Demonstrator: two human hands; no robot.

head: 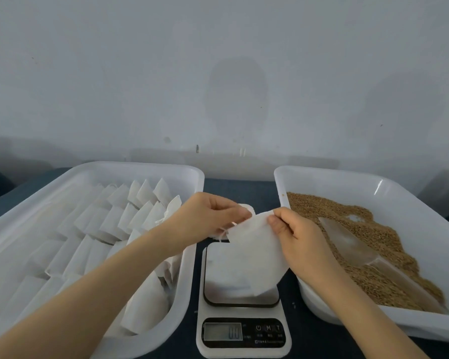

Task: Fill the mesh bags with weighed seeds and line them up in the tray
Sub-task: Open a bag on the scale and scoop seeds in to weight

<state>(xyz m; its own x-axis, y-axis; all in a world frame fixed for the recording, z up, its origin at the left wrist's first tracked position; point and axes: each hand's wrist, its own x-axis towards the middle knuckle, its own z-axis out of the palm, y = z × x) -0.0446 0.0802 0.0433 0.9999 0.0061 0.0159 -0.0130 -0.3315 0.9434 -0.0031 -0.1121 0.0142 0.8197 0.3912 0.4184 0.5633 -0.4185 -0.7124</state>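
Both of my hands hold one white mesh bag [252, 252] by its top edge, above the small kitchen scale [243, 330]. My left hand [208, 216] pinches the left corner near the drawstring. My right hand [293, 231] pinches the right corner. The bag hangs flat over the scale's plate and looks empty. The scale's display reads about zero. Left of the scale, a white tray [189, 275] holds rows of filled white bags [109, 221]. On the right, another white tray [347, 177] holds brown seeds [389, 244] with a clear scoop [353, 244] lying on them.
A stack of spare white bags [249, 208] lies behind the scale, partly hidden by my hands. The trays and scale sit on a dark table [233, 187] against a pale wall. A narrow gap separates the scale from each tray.
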